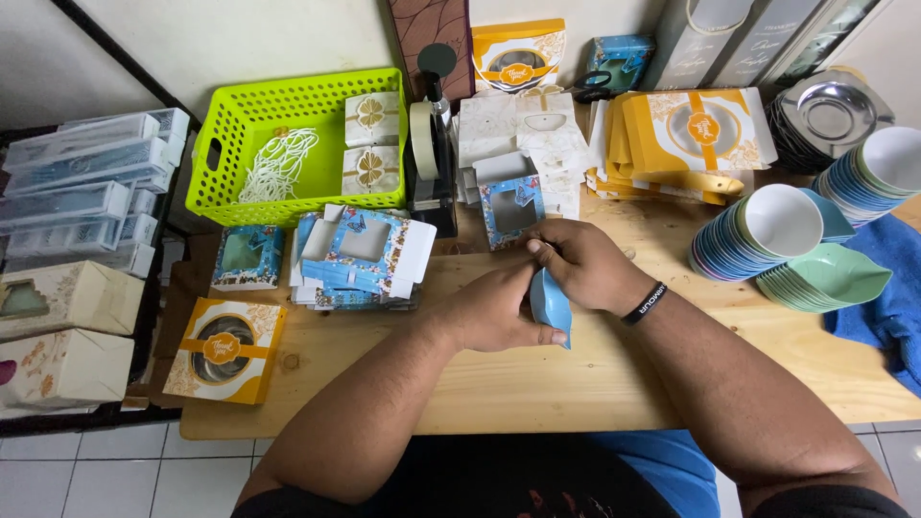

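Basket left of tape dispenser, stacked bowls right, perhaps 2 stacks

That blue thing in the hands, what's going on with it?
A person at a wooden table holds a small light-blue dish on its edge with both hands: the left hand grips it from below, the right hand from above. In front lie flat blue window boxes, with one folded up behind the hands. To the right are stacks of bowls and leaf-shaped dishes. A green basket sits at the far left.
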